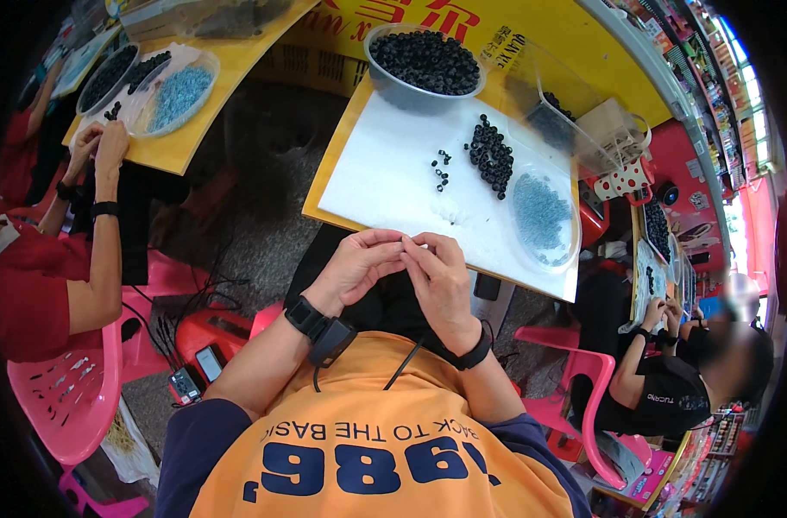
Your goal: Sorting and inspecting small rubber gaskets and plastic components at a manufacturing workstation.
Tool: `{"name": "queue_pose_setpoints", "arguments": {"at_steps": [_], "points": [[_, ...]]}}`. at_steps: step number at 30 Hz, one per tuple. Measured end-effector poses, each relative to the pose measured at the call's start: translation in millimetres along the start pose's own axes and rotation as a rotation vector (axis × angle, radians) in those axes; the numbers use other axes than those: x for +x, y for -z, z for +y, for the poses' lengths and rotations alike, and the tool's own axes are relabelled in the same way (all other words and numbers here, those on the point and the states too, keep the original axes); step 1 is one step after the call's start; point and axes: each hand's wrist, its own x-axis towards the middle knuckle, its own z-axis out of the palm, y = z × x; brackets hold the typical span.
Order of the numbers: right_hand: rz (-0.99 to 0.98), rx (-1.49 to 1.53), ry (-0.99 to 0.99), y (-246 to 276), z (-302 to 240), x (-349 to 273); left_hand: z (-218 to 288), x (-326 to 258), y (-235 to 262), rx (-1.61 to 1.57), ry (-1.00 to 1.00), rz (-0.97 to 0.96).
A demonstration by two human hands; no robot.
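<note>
My left hand (pixel 359 263) and my right hand (pixel 441 281) meet just off the near edge of a white foam-like board (pixel 368 164). Thumbs and fingertips are pinched together, and whatever lies between them is too small or hidden to make out. Beyond them, a few small black ring-shaped parts (pixel 443 171) lie loose beside a larger heap of the same black parts (pixel 492 155). To the right, a shallow clear dish (pixel 571 246) holds many tiny light blue pieces (pixel 540 211). At the far edge stands a translucent bowl (pixel 385 82) full of black parts.
A clear bin (pixel 575 142) and a red-and-white dotted mug (pixel 622 181) stand at the back right. Co-workers sit at similar tables left and right, one's hands (pixel 104 147) over a yellow table. Pink plastic chairs (pixel 74 388) and dark cables (pixel 156 345) are on the floor.
</note>
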Motion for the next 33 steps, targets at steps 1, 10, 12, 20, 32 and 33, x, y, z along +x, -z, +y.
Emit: {"name": "queue_pose_setpoints", "arguments": {"at_steps": [1, 10, 12, 20, 32, 33], "points": [[0.002, -0.005, 0.002, -1, 1, 0, -2, 2, 2, -0.025, -0.001, 0.012], [0.035, -0.054, -0.061, 30, 81, 94, 7, -3, 2, -0.183, 0.021, 0.035], [0.052, -0.293, 0.060, 31, 133, 122, 8, 1, 1, -0.203, 0.034, 0.028], [-0.288, -0.597, -0.009, 3, 183, 171, 12, -1, 7, -0.178, 0.112, -0.011], [-0.115, 0.213, -0.376, 16, 126, 124, 10, -3, 3, -0.187, 0.099, 0.032], [-0.112, 0.435, -0.421, 22, 119, 107, 10, -2, 0, -0.189, 0.101, 0.031]]}}
